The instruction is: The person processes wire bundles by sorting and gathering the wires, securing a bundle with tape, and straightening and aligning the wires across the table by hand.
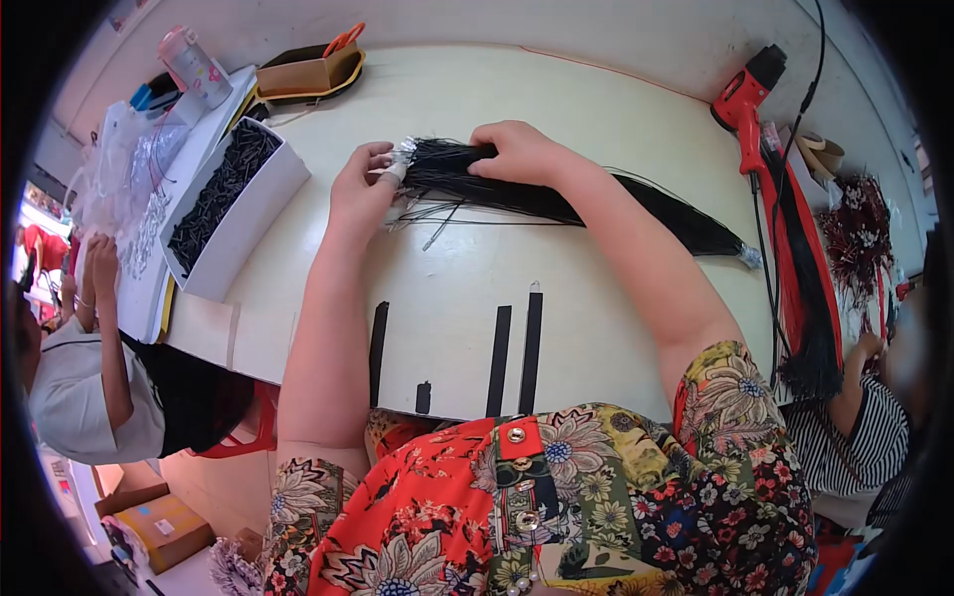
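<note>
A long bundle of thin black cords point(656, 211) lies across the pale table, with clear-wrapped or metallic tips at both ends. My left hand point(366, 184) is at the bundle's left end, its fingers curled round the whitish tips point(402, 159). Over the upper side of the bundle, my right hand point(517, 154) grips the black cords between thumb and fingers. A few loose cords stick out below the bundle near my left hand.
White box point(253, 233) of small black pieces at left; brown tray point(308, 74) and bottle point(194, 68) behind. Red heat gun point(745, 104) and red-black cords point(795, 268) at right. Black strips point(532, 348) mark the near table. People sit on both sides.
</note>
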Demonstrator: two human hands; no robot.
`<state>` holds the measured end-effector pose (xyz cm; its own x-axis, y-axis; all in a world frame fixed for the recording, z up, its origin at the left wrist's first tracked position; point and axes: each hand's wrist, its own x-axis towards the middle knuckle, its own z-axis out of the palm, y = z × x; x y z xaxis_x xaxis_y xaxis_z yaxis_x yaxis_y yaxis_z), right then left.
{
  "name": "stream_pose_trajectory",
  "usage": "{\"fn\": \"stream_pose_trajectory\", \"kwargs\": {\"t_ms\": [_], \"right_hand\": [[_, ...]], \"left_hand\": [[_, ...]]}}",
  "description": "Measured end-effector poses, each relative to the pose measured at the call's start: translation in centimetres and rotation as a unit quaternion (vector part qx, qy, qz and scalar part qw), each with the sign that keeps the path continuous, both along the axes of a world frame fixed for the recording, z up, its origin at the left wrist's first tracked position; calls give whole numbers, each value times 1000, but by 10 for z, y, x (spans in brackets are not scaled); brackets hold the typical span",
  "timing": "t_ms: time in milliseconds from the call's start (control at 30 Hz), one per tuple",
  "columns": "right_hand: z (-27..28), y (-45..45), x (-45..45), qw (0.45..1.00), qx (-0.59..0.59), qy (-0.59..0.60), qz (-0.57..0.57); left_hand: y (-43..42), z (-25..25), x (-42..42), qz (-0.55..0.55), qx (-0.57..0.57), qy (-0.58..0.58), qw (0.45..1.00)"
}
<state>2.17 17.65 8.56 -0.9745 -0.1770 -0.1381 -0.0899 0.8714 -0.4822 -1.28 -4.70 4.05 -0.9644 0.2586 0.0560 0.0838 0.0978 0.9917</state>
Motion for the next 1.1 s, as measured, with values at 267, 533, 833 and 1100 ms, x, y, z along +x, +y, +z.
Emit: {"fn": "stream_pose_trajectory", "kwargs": {"t_ms": [267,533,833,1100], "right_hand": [[12,-17,11,998,60,2,28],[4,-15,41,989,63,68,119],[15,37,98,990,72,78,88],[14,-12,73,959,233,93,135]], "left_hand": [[-11,5,-6,-52,184,-84,978],[-19,13,-4,29,161,-66,984],[-2,2,0,-116,-41,0,992],[-7,10,-5,-98,-31,-30,994]]}}
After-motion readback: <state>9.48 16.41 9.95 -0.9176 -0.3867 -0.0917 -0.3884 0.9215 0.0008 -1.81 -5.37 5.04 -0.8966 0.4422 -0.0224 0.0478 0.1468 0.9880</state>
